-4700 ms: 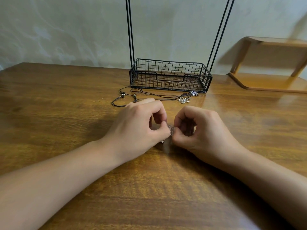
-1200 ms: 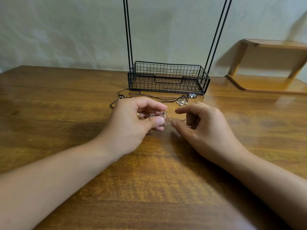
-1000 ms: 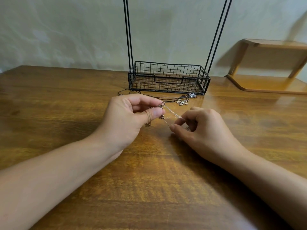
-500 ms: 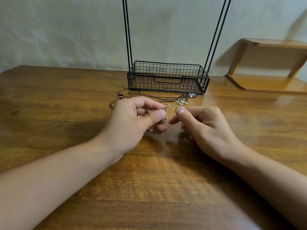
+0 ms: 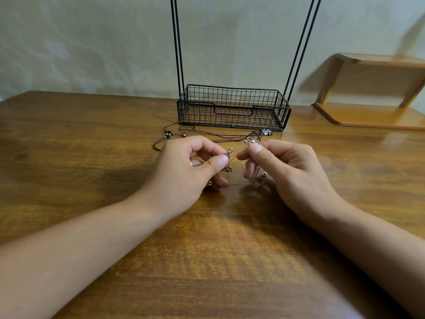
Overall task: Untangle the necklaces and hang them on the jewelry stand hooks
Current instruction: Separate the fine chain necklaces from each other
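Observation:
A thin silver chain necklace (image 5: 238, 148) with small charms stretches between my two hands just above the wooden table (image 5: 92, 139). My left hand (image 5: 184, 171) pinches one end between thumb and forefinger, and a charm dangles below the thumb. My right hand (image 5: 282, 166) pinches the chain further along, with more chain bunched under its curled fingers. Behind my hands a black cord necklace (image 5: 202, 133) with beads and a flower pendant (image 5: 251, 140) lies on the table. The jewelry stand (image 5: 232, 111) has a black wire basket base and two pairs of thin uprights; its hooks are out of frame.
A wooden shelf unit (image 5: 372, 93) stands at the back right on the table. A pale wall runs behind the table. Bare wood stretches to the left and in front of my forearms.
My hands rose from the table, where both pinched a small tangle. The chain is now pulled out between them, and over the last half second they moved slightly apart.

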